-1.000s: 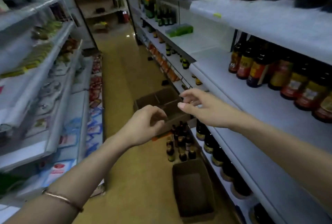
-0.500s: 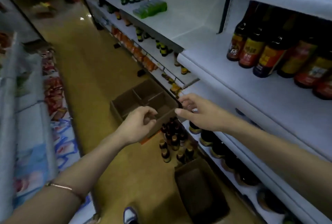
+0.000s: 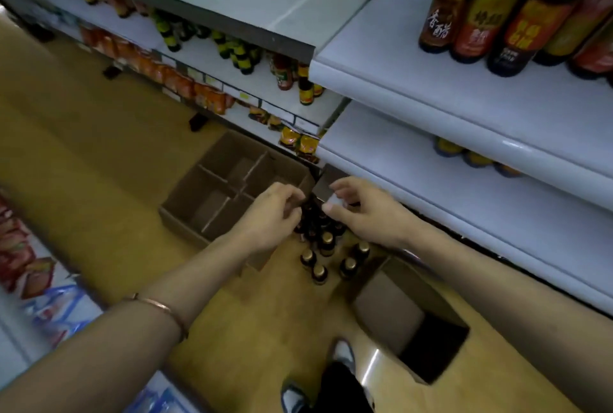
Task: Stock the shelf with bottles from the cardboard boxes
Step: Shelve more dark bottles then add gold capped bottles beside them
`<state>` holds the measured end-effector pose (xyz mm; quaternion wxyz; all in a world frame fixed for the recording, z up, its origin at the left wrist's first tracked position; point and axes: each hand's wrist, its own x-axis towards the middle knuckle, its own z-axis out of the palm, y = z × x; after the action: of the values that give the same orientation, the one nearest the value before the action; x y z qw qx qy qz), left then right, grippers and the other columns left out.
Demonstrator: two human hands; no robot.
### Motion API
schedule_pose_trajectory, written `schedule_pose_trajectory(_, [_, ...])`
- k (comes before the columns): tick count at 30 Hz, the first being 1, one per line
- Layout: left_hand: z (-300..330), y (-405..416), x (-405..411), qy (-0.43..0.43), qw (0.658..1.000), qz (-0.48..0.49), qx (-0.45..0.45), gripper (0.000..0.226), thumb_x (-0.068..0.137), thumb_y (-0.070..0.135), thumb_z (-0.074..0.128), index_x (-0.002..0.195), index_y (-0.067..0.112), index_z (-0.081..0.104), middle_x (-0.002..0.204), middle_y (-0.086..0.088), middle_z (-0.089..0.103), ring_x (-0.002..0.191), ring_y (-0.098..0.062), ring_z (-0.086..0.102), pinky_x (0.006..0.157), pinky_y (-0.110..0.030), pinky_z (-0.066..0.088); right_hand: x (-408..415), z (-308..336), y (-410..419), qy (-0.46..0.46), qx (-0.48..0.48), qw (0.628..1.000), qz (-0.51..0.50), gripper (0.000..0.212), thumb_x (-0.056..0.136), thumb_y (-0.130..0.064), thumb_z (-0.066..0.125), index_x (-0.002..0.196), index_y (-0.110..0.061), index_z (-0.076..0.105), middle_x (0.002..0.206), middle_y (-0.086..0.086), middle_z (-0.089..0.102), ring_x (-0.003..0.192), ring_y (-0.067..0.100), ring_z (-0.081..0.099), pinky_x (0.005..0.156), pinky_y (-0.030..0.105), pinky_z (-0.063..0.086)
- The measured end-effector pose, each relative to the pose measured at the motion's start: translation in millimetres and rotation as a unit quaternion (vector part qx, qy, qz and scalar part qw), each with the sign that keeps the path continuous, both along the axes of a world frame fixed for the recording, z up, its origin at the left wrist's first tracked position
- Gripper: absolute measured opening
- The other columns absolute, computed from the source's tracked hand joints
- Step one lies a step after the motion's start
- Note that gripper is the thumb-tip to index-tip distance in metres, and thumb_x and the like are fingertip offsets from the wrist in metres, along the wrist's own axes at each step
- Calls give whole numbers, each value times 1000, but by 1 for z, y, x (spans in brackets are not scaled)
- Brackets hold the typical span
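Small dark gold-capped glass bottles (image 3: 320, 248) stand clustered on the yellow floor (image 3: 99, 154), between a divided brown cardboard box (image 3: 229, 187) and an open one (image 3: 408, 323). Above them, left hand (image 3: 270, 217) and right hand (image 3: 365, 208) hover with loosely curled fingers; whether either grips anything cannot be determined. White shelf (image 3: 464, 104) to the right.

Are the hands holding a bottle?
It cannot be told. Both hands, left and right, have curled fingers above the bottles on the floor, but no grip on one shows.
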<state>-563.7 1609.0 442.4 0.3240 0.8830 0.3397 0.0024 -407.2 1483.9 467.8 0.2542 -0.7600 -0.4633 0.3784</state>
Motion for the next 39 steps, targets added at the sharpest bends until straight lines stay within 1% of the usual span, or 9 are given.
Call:
schedule_pose_trajectory(4, [-46, 32, 16, 28, 999, -25, -17, 29, 94, 17, 55, 123, 13, 57, 116, -4, 50, 95, -17, 57, 87, -31, 47, 12, -48, 33, 4, -35, 999, -20, 54, 93, -44, 58, 139, -20, 44, 136, 2, 53, 124, 18, 51, 102, 35, 45])
schedule_pose_trajectory(9, [-122, 85, 38, 67, 996, -30, -56, 32, 97, 20, 51, 128, 17, 51, 123, 1, 44, 92, -13, 54, 86, -30, 48, 32, -130, 93, 19, -78, 996, -29, 52, 94, -42, 58, 138, -17, 46, 132, 3, 52, 121, 21, 51, 94, 29, 43])
schedule_pose_trajectory(13, [-192, 122, 52, 85, 992, -34, -84, 37, 97, 19, 52, 133, 15, 49, 136, -3, 42, 107, -19, 55, 91, -29, 47, 40, -200, 128, 26, -93, 995, -35, 53, 91, -43, 62, 134, -13, 51, 129, 8, 54, 117, 23, 54, 96, 34, 46])
schedule_pose_trajectory(17, [-273, 148, 62, 109, 987, -66, -97, 43, 96, 16, 51, 139, 15, 43, 142, -6, 38, 117, -20, 51, 98, -27, 41, 41, -286, 146, 21, -128, 991, -39, 65, 82, -61, 57, 130, -16, 54, 126, 6, 57, 110, 21, 56, 92, 38, 49])
schedule_pose_trajectory(21, [-361, 164, 68, 143, 977, -87, -134, 51, 96, 14, 51, 145, 20, 36, 146, -4, 32, 131, -21, 40, 110, -30, 34, 37, -373, 151, -3, -158, 987, -37, 54, 92, -42, 62, 137, -17, 47, 134, 5, 50, 118, 22, 50, 96, 30, 42])
schedule_pose_trajectory(27, [-473, 170, 60, 133, 976, -122, -120, 64, 93, 12, 54, 149, 29, 29, 153, -1, 24, 138, -23, 31, 113, -39, 33, 31, -476, 161, -12, -202, 979, -29, 60, 89, -42, 65, 141, -24, 40, 135, 7, 43, 123, 25, 46, 100, 34, 41])
schedule_pose_trajectory(31, [-528, 172, 59, 133, 979, -135, -69, 70, 94, 13, 51, 151, 36, 18, 159, 2, 11, 140, -24, 23, 113, -36, 30, 32, -526, 168, -105, -224, 968, 32, 76, 84, -56, 65, 147, -29, 32, 144, 6, 35, 133, 27, 34, 111, 42, 30])
schedule_pose_trajectory(36, [-573, 169, 63, 103, 984, -72, -123, 61, 91, 7, 56, 146, 21, 33, 151, -1, 30, 135, -23, 36, 110, -41, 36, 33, -573, 174, -160, -251, 951, 81, 81, 82, -55, 67, 149, -30, 28, 142, 7, 36, 129, 28, 35, 107, 40, 26])
schedule_pose_trajectory(39, [-588, 169, 68, 42, 987, 8, -153, 50, 87, 2, 62, 133, 12, 46, 136, -6, 46, 128, -22, 45, 105, -28, 35, 38, -592, 175, -146, -240, 955, 90, 72, 83, -43, 71, 145, -32, 35, 138, 4, 44, 126, 28, 40, 101, 37, 30])
